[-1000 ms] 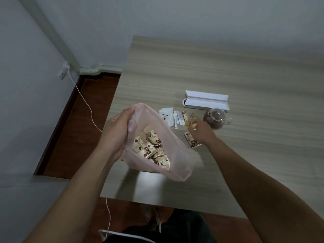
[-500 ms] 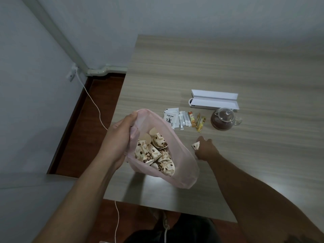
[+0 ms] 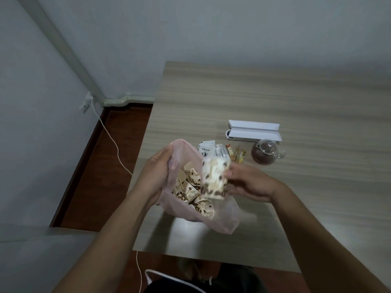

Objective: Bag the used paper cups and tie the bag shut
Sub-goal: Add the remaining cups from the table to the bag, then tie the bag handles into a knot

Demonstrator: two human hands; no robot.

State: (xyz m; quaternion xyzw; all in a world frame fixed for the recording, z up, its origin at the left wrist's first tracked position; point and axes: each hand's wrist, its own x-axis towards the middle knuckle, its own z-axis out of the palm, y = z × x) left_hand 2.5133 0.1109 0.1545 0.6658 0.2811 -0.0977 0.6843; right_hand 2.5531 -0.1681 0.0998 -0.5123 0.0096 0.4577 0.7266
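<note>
A wooden table stands against the grey wall. On it, just beyond the right hand, a row of small sachets and stick packets lies flat; to the right of that hand's fingertips a glass teapot with dark liquid stands, and a white open box lies just behind it. Far left of the left hand, a white cable runs from a wall socket over the red-brown floor.

Thin translucent pink plastic bag; wood-grain matt table; glass teapot.
</note>
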